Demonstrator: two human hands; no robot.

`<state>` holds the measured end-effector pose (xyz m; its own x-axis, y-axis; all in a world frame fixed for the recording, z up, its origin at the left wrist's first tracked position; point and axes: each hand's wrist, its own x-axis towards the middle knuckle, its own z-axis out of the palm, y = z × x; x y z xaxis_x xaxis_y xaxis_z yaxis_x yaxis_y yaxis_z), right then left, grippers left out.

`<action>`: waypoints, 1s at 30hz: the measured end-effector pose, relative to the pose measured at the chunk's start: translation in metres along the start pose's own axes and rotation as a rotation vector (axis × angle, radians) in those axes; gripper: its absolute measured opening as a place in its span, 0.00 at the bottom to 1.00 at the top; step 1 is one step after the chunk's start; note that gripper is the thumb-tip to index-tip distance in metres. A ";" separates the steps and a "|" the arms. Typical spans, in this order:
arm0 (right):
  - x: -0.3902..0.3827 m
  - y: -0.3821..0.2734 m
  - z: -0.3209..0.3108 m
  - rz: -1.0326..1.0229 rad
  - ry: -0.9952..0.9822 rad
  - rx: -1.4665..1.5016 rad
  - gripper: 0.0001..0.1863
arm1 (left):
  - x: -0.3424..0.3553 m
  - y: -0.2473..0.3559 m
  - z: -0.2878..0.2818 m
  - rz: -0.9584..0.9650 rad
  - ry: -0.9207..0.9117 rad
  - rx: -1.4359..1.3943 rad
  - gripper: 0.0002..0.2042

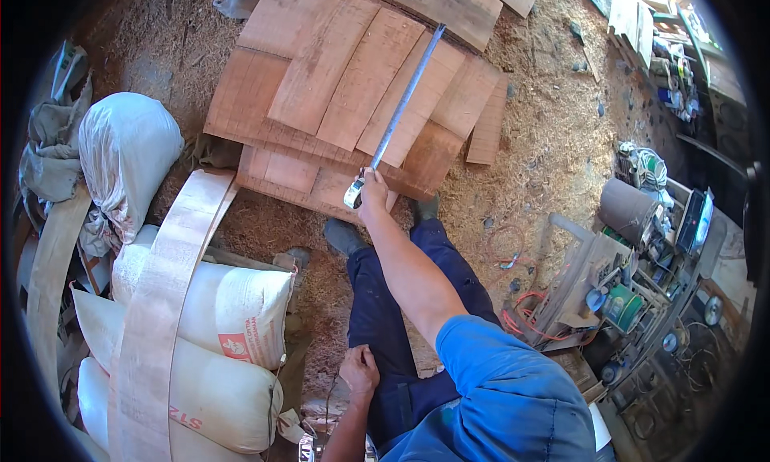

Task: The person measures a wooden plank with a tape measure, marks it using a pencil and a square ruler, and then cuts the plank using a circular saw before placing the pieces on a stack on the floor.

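My right hand (374, 192) is wrapped round a tape measure (352, 194) at the near edge of a stack of reddish-brown wooden boards (345, 77). Its blade (411, 85) is drawn out, slanting up and to the right over the boards, its tip near the stack's far side. My left hand (360, 370) rests by my left thigh with its fingers curled in. Whatever it may hold is hidden.
Full white sacks (233, 301) lie at the left under a long bent sheet of wood (144, 342). A tied white bag (128, 149) stands beyond. A cluttered workbench (642, 277) is at the right, with an orange cord (525, 314) beside it. Sawdust covers the ground (553, 141).
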<state>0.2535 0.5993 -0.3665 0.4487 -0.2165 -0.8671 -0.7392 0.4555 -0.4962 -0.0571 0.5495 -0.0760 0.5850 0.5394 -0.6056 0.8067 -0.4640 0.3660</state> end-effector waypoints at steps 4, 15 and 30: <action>0.000 -0.006 0.033 0.094 -0.152 0.031 0.09 | 0.002 0.009 0.005 -0.035 -0.003 -0.007 0.03; 0.005 0.031 0.048 0.148 -0.073 -0.086 0.13 | 0.016 0.011 0.002 -0.043 -0.012 -0.023 0.04; 0.005 0.035 0.058 0.028 0.002 -0.263 0.15 | 0.015 -0.007 -0.003 -0.130 0.016 -0.090 0.05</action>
<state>0.2591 0.6642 -0.3856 0.4252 -0.2090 -0.8806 -0.8566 0.2213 -0.4661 -0.0535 0.5625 -0.0855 0.4762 0.6023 -0.6407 0.8793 -0.3250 0.3480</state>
